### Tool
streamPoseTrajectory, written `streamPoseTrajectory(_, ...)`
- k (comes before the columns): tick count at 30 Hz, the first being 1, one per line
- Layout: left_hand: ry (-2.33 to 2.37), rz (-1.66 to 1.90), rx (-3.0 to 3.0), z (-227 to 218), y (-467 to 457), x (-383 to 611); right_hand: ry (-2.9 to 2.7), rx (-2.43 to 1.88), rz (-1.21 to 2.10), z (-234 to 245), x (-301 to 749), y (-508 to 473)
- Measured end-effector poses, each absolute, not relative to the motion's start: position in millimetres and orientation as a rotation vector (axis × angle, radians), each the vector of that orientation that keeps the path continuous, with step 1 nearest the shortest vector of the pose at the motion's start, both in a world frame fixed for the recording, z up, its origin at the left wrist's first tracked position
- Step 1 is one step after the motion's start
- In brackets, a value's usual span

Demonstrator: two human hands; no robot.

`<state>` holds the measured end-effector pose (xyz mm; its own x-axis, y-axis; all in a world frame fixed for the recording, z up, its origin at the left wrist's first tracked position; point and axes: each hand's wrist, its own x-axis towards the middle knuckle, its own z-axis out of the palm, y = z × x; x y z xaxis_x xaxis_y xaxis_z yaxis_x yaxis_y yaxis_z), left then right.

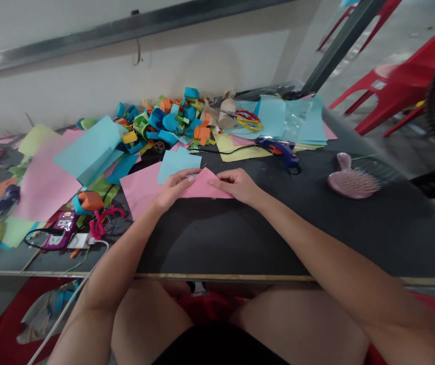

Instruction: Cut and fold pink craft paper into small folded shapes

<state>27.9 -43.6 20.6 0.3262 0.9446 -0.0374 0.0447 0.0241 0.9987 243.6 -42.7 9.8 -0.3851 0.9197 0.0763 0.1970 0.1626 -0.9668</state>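
Observation:
A folded piece of pink paper (205, 185), triangular with its peak pointing away from me, is held just above the dark tabletop. My left hand (175, 188) pinches its left corner, thumb on top. At the right corner, my right hand (238, 185) grips it with the fingers curled over. Beyond my left hand lies a light blue sheet (179, 163), partly over a larger pink sheet (141, 188). The undersides of the folded paper and some fingertips are hidden.
A heap of coloured paper pieces (168, 119) rests against the wall. Scissors (248, 120), a blue glue gun (280, 148) and a pink hairbrush (352, 180) lie to the right. At left are a purple power strip (63, 230), pipe cleaners (103, 220) and a white cable (98, 261).

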Motion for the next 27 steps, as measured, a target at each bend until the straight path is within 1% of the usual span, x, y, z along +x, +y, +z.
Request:
streamPoseTrajectory(4,1.186,0.995,1.434,15,-36,29,-1.605,-1.082,1.100,5,244,-38)
streamPoseTrajectory(11,1.254,1.212,1.392,22,-41,33,-1.533,-0.976,1.055,0,242,-35)
streamPoseTrajectory(15,1.258,1.218,1.405,24,-45,33,-1.498,-0.970,1.001,1,241,-38)
streamPoseTrajectory(27,1.238,1.241,1.413,20,-45,32,-1.441,-1.016,0.987,9,238,-45)
